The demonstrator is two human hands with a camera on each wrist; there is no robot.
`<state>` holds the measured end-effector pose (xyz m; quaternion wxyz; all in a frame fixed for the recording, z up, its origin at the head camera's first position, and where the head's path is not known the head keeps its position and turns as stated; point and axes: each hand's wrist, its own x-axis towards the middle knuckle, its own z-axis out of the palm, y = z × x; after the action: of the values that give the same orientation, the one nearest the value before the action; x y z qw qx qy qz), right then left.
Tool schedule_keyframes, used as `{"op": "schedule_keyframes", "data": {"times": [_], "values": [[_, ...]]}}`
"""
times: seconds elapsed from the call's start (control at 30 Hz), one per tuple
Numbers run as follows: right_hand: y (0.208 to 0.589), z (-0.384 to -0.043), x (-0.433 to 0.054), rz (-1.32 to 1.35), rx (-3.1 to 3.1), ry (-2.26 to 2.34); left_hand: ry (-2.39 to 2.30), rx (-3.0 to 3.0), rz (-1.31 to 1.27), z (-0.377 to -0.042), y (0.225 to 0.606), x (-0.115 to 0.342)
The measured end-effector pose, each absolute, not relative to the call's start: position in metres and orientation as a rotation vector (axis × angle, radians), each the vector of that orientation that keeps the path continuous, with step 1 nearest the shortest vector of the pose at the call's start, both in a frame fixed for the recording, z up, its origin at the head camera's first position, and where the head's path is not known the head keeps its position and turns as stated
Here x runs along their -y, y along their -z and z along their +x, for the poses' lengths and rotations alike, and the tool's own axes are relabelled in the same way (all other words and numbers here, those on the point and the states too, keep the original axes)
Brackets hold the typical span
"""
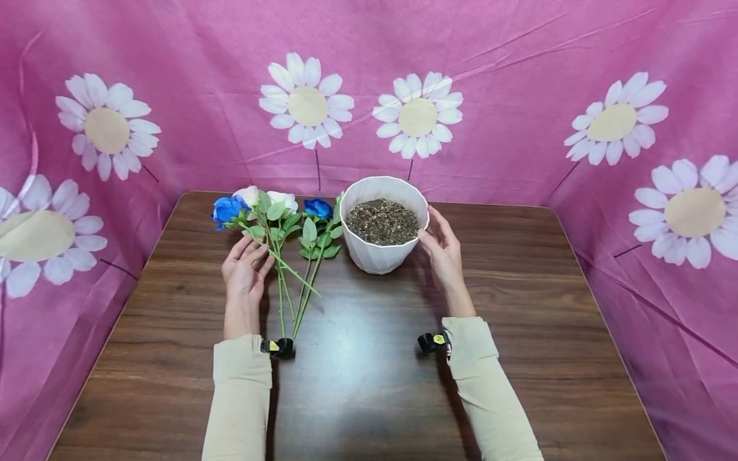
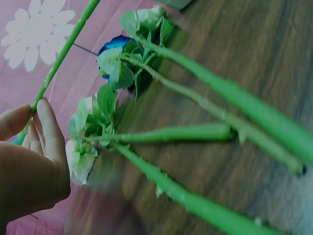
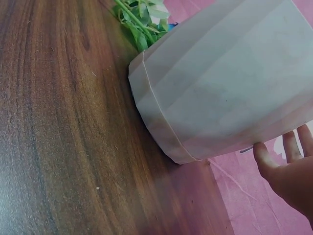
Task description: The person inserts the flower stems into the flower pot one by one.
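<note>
My left hand pinches the green stem of a blue artificial rose between thumb and fingertips, over the left part of the table. Beneath it, other roses lie with their stems toward me: white ones and another blue one, all with green leaves. A white faceted flowerpot filled with dark soil stands upright at the back middle. On its right side rest the fingertips and thumb of my right hand, the fingers loosely extended; the right wrist view shows them against the pot wall.
The dark wooden table ends at a pink cloth printed with large daisies, which hangs behind it and on both sides. Leaves of the lying roses come close to the pot's left side.
</note>
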<state>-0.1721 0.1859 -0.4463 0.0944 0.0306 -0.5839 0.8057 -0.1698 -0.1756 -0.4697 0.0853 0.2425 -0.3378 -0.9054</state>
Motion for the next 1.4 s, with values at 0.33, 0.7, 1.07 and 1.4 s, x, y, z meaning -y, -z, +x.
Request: {"op": "schedule_keyframes", "data": {"times": [0.33, 0.7, 1.07, 1.4], "values": [[0.447, -0.173, -0.185, 0.068, 1.733, -2.382, 2.697, 0.908, 0.684, -0.175, 0.461, 0.166], [0.446, -0.174, -0.185, 0.073, 1.726, -2.38, 2.732, 0.906, 0.627, -0.182, 0.444, 0.156], [0.448, -0.171, -0.185, 0.078, 1.719, -2.392, 2.73, 0.881, 0.568, -0.19, 0.426, 0.148], [0.448, -0.171, -0.187, 0.097, 1.723, -2.375, 2.707, 0.785, 0.543, -0.199, 0.404, 0.134]]}}
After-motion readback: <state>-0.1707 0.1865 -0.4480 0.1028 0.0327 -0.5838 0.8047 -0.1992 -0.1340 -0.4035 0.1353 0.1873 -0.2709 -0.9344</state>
